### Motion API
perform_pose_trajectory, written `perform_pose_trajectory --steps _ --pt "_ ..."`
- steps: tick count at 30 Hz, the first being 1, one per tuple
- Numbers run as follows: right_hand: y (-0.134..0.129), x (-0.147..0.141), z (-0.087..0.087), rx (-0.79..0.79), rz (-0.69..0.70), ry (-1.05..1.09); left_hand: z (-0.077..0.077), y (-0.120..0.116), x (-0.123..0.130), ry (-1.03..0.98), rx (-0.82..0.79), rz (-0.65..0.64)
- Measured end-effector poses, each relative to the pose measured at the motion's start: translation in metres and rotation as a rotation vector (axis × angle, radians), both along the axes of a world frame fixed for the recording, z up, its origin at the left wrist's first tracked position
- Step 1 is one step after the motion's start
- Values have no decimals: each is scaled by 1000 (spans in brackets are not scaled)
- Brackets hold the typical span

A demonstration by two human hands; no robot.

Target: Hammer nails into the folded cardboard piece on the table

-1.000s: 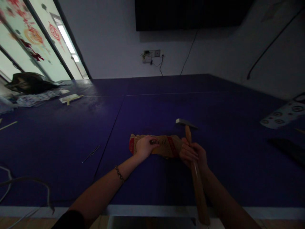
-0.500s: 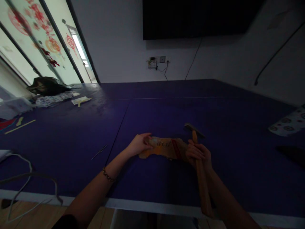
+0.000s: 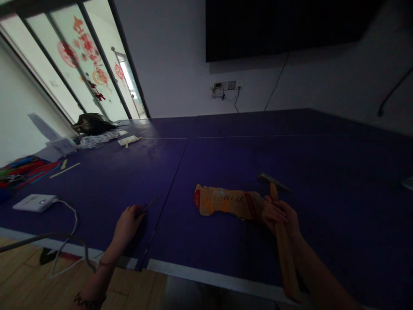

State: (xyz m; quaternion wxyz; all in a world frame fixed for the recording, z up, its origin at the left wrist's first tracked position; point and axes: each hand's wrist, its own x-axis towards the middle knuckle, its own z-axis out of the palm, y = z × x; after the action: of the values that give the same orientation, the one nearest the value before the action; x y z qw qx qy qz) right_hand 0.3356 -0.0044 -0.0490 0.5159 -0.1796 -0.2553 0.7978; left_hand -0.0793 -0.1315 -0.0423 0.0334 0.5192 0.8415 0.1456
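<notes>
My left hand (image 3: 128,224) is over the table left of the seam, fingers bent down onto the near end of thin dark metal rods (image 3: 151,203). Its fingertips are partly hidden. My right hand (image 3: 280,215) is wrapped round the wooden handle of a hammer (image 3: 284,254); the narrow metal head (image 3: 274,181) points away from me. Beside and partly under the right hand lies a torn piece of brown cardboard (image 3: 226,201) with red bands, dark writing and a pale shiny patch.
The purple table (image 3: 206,163) has a grey front edge. To the left are a white charger-like box (image 3: 36,202) with a cable, yellowish strips (image 3: 65,170) and coloured items (image 3: 29,168). Papers (image 3: 98,139) and a dark bag (image 3: 92,123) lie at the back left.
My left hand has left the cardboard and moved left to the metal rods. My right hand still holds the hammer by the cardboard. The view has swung left.
</notes>
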Motion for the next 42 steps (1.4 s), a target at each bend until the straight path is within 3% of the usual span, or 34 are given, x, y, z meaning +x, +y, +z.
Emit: perform_pose_trajectory --steps 8,14,19,23,26,31,39,42 --pt "3 0 -8 -90 88 111 8 9 10 146 -108 -58" --pt "5 2 -15 -116 141 207 11 12 15 334 -290 -43" --pt "8 3 -19 -97 190 265 11 10 12 295 -305 9" --pt "9 3 -21 -87 219 289 16 12 7 77 -105 102" --pt "8 2 -21 -73 235 306 22 17 12 -253 108 99" --pt "8 0 -22 -55 256 331 29 33 47 -824 275 -147" --pt "8 -1 -24 -46 286 325 21 77 124 -1313 303 -471" --pt "9 -2 -25 -39 293 316 11 95 145 -1381 330 -497"
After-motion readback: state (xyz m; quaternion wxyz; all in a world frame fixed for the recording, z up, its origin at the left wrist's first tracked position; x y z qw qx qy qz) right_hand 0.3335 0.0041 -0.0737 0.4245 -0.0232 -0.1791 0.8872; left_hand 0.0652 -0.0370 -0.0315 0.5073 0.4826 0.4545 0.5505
